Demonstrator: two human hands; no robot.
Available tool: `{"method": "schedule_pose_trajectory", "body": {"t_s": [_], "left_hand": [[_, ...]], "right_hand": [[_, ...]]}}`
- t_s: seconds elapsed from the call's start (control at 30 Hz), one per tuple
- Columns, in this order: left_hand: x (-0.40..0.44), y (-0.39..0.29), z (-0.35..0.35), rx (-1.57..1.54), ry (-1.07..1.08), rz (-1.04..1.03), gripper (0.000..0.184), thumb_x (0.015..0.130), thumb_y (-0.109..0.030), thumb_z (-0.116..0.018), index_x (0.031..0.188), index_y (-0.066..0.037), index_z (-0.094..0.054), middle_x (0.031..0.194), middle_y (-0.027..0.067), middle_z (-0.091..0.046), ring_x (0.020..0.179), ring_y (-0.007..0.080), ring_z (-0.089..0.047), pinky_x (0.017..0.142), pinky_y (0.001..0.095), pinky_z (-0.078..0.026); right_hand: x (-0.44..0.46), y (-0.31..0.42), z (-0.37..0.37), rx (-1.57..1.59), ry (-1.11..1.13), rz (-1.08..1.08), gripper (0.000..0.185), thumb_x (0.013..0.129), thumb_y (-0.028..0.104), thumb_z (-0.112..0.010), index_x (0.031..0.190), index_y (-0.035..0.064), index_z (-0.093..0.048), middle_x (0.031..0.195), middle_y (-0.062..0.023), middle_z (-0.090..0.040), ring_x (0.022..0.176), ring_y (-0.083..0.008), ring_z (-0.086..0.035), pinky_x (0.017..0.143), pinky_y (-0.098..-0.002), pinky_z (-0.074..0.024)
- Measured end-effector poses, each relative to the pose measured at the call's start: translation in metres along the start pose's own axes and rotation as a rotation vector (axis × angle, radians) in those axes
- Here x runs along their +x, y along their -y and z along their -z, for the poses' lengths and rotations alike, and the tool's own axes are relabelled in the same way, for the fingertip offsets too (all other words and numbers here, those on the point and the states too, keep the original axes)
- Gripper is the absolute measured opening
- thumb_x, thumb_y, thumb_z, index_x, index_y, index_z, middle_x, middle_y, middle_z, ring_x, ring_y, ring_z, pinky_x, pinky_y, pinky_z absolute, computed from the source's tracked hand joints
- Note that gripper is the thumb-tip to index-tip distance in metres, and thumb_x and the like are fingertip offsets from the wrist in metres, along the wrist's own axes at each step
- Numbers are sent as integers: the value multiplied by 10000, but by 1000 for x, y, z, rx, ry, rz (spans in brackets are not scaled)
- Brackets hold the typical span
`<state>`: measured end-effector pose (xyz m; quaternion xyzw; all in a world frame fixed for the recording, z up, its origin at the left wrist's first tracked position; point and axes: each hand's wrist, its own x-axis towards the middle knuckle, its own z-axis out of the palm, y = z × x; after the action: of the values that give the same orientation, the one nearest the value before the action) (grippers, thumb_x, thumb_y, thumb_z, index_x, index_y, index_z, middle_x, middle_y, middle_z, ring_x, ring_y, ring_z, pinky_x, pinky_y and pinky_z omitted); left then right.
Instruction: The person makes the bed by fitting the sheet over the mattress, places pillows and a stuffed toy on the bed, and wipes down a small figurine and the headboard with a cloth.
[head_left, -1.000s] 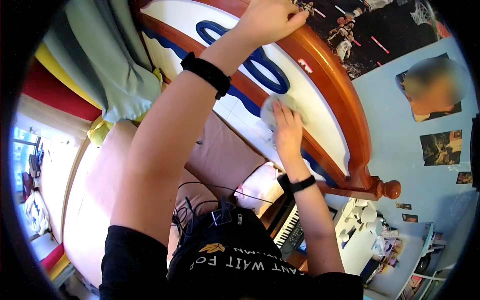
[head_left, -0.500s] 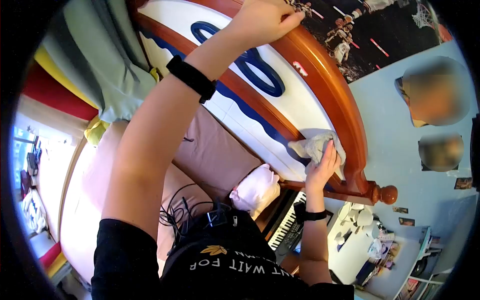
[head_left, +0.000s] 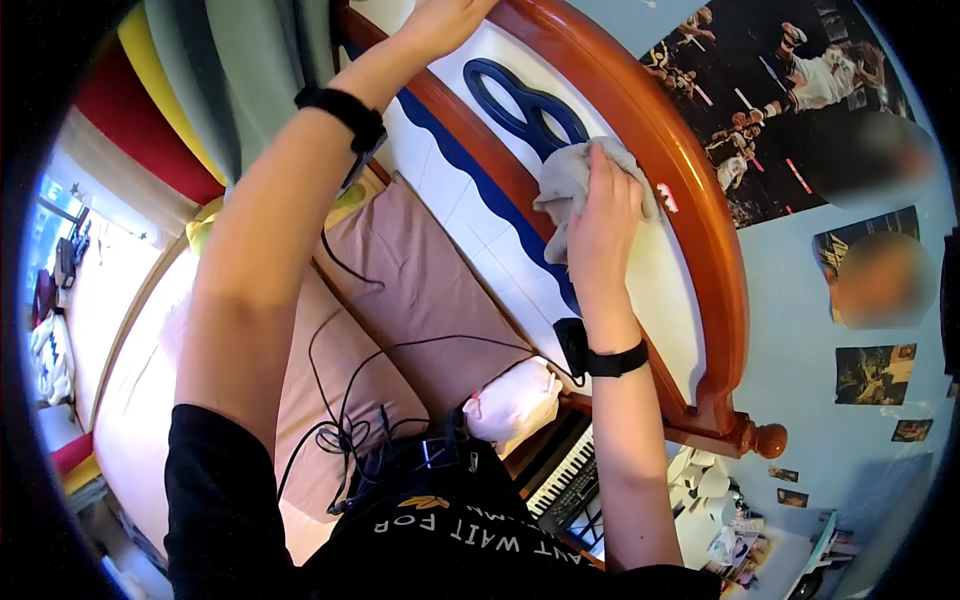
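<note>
My right hand (head_left: 603,215) presses a crumpled grey cloth (head_left: 565,185) against the white panel of the wooden headboard (head_left: 640,110), its fingers laid over the cloth. The cloth covers the lower end of a dark blue looped ornament (head_left: 500,95). At the top edge of the view, my left hand (head_left: 445,25) is by the headboard's curved brown rail; its fingers are mostly cut off by the frame. Each wrist wears a black strap.
Below the headboard lie brown-pink pillows (head_left: 420,260), a white-pink bundle (head_left: 512,400) and loose black cables (head_left: 345,435). A keyboard (head_left: 565,485) stands beyond the bed. Curtains (head_left: 250,80) hang at left; posters (head_left: 790,90) cover the blue wall at right.
My right hand and the cloth have moved up and left along the panel, from its lower right end to the blue ornament. The view has shifted, and my left hand is nearer the top edge.
</note>
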<state>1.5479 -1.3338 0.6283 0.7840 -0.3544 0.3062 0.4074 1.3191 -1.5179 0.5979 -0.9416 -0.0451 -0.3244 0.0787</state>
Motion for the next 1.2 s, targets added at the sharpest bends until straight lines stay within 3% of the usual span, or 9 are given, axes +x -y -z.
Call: {"method": "schedule_pose_trajectory", "body": {"t_s": [0.13, 0.3, 0.57, 0.73, 0.87, 0.97, 1.03, 1.1, 1.2], "left_hand": [[21, -1, -4, 118, -3, -107, 387, 952, -302, -361, 1156, -24, -536, 1216, 168, -523, 1214, 331, -405, 1022, 419, -274], [17, -9, 1, -25, -67, -168, 316, 919, -261, -409, 967, -17, -603, 962, 167, -596, 951, 346, -533, 846, 412, -409], [13, -10, 8, -37, -136, -216, 275, 908, -231, -407, 914, -40, -605, 926, 135, -599, 946, 296, -536, 911, 466, -337], [30, -8, 16, 308, 129, -205, 277, 897, -236, -402, 891, -50, -608, 914, 120, -608, 966, 274, -539, 902, 434, -342], [37, 12, -5, 87, -25, -176, 268, 893, -219, -397, 901, -50, -604, 916, 120, -610, 954, 273, -539, 897, 428, -348], [45, 14, -14, 64, 128, -105, 258, 886, -209, -401, 905, -50, -603, 933, 113, -611, 962, 279, -530, 899, 418, -349], [48, 25, -32, 8, -174, -124, 412, 937, -331, -355, 820, -38, -620, 875, 117, -628, 913, 288, -561, 984, 415, -317], [47, 23, -25, 10, -80, -81, 434, 935, -346, -340, 831, -37, -626, 917, 126, -626, 952, 295, -548, 982, 418, -317], [44, 17, -22, -23, 3, -34, 446, 930, -356, -332, 854, -34, -631, 955, 133, -624, 989, 302, -535, 980, 420, -317]], "right_hand": [[-17, -3, 15, -68, 130, -74, 661, 629, -109, -593, 1258, 20, -437, 1166, -163, -516, 1058, -360, -449, 944, -398, -362], [-42, -9, 24, -124, 92, -90, 703, 598, -113, -616, 1263, 17, -429, 1172, -165, -517, 1051, -356, -457, 947, -403, -364], [2, 18, -5, -112, 25, -38, 691, 597, -95, -651, 1244, -10, -426, 1186, -194, -493, 1059, -363, -448, 949, -426, -352], [-16, 9, 21, -304, 167, -52, 587, 642, -99, -560, 1212, -16, -446, 1142, -213, -514, 1031, -377, -460, 935, -434, -358], [-24, 8, 13, -216, 113, -106, 633, 624, -97, -616, 1224, -6, -438, 1167, -204, -499, 1059, -384, -444, 947, -428, -348], [-3, 19, -9, -106, 38, -83, 668, 618, -105, -639, 1241, -2, -422, 1174, -203, -491, 1072, -381, -440, 953, -424, -344], [19, 28, -18, -71, -22, -64, 684, 619, -113, -644, 1252, 2, -410, 1179, -199, -487, 1075, -374, -440, 951, -421, -345], [44, 41, -31, -87, -27, -43, 661, 619, -101, -635, 1239, 10, -435, 1155, -195, -509, 1061, -370, -453, 944, -416, -357], [83, 57, -57, -170, 23, 156, 336, 706, -6, -538, 1040, -40, -551, 936, -168, -598, 901, -332, -514, 826, -384, -420]]}}
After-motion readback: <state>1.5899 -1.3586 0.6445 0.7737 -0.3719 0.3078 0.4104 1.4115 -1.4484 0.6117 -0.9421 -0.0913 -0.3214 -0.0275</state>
